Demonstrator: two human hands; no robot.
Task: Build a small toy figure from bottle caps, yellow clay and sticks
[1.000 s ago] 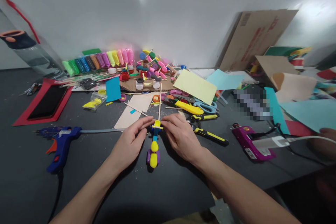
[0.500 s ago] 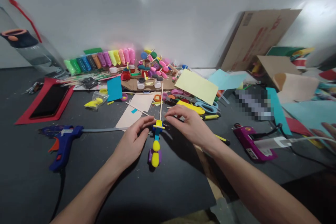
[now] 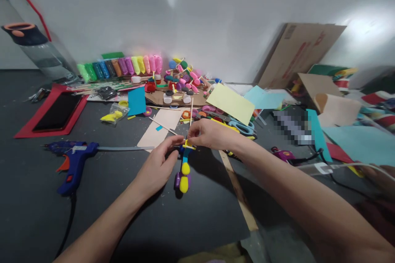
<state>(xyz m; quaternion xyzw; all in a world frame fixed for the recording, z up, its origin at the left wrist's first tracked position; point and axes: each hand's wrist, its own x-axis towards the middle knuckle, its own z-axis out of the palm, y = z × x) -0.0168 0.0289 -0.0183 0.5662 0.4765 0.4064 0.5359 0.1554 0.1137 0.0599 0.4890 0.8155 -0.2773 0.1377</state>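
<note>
A small clay toy (image 3: 185,168) with yellow lobes, a blue strip, and blue and purple wheel-like sides lies on the dark table. A short pale stick crosses its far end. My left hand (image 3: 157,164) curls beside that end, thumb apart from the fingers; its fingertips are close to the blue piece, and contact is unclear. From the right, my right hand (image 3: 206,133) bends its fingers together over the toy's far yellow part; whatever is between them is hidden. A long thin stick (image 3: 191,111) runs away from the toy behind these fingers.
A blue glue gun (image 3: 72,162) lies at left, near a phone (image 3: 57,113) on red paper. Clay packets (image 3: 123,65) and clay pieces line the wall. Scissors (image 3: 242,126) and yellow paper (image 3: 231,102) lie right. A purple power strip (image 3: 282,154) and another person's hand (image 3: 375,172) are farther right.
My right hand has moved left and closed in over the toy's far end, its fingers now drawn together. My left hand stays beside the toy. The view has tilted slightly.
</note>
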